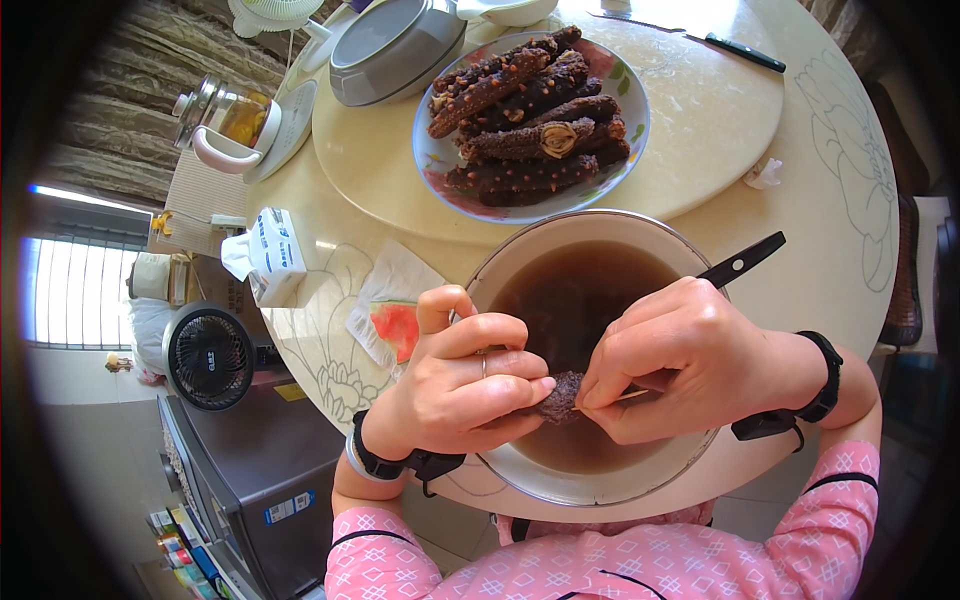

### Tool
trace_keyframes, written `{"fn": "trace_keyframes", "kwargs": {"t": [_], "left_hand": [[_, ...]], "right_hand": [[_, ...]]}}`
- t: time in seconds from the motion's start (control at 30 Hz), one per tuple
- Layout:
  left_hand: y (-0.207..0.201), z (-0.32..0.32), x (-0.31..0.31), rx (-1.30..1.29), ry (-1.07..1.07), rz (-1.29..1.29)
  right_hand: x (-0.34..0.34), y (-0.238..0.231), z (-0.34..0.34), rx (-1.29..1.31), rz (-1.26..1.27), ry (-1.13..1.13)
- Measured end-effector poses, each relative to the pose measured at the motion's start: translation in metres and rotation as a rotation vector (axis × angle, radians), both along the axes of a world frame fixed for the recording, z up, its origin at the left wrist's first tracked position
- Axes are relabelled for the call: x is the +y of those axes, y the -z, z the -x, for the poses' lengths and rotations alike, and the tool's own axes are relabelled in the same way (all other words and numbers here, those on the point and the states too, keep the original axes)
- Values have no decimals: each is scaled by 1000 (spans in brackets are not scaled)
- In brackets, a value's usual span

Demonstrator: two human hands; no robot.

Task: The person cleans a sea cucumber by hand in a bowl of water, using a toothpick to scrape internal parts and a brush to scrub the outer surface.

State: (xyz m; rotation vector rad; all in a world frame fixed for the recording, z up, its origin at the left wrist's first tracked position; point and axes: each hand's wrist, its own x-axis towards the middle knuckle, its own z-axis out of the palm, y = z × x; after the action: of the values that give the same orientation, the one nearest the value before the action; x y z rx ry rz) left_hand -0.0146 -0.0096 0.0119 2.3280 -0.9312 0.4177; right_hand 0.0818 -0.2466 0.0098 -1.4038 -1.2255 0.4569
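Note:
Over a wide pale bowl (520, 487) of brown liquid, my left hand (470, 375) grips a dark, bumpy sea cucumber (563, 398), most of it hidden by the fingers. Pressed close to its end, my right hand (680, 360) pinches a thin pale sliver (632, 395), whether strand or stick I cannot tell. A black handle (745, 260) with a rivet sticks out past the bowl's far rim behind my right hand; whether that hand touches it is hidden. Beyond the bowl, several dark, knobbly sea cucumbers (520, 140) are piled on a floral plate (432, 170).
A watermelon piece (395, 328) lies on white tissue left of the bowl, near a tissue pack (272, 255). Farther back are a glass teapot (238, 120), a grey lidded container (395, 50) and a dark-handled knife (745, 52). A black fan (210, 357) stands beyond the table's left edge.

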Motion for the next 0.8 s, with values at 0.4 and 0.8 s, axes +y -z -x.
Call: {"fn": "trace_keyframes", "kwargs": {"t": [0.4, 0.8], "left_hand": [[0, 1, 0, -2, -1, 0], [0, 0, 0, -1, -4, -1]], "right_hand": [[-1, -1, 1, 15, 18, 0], [0, -1, 1, 12, 24, 22]]}}
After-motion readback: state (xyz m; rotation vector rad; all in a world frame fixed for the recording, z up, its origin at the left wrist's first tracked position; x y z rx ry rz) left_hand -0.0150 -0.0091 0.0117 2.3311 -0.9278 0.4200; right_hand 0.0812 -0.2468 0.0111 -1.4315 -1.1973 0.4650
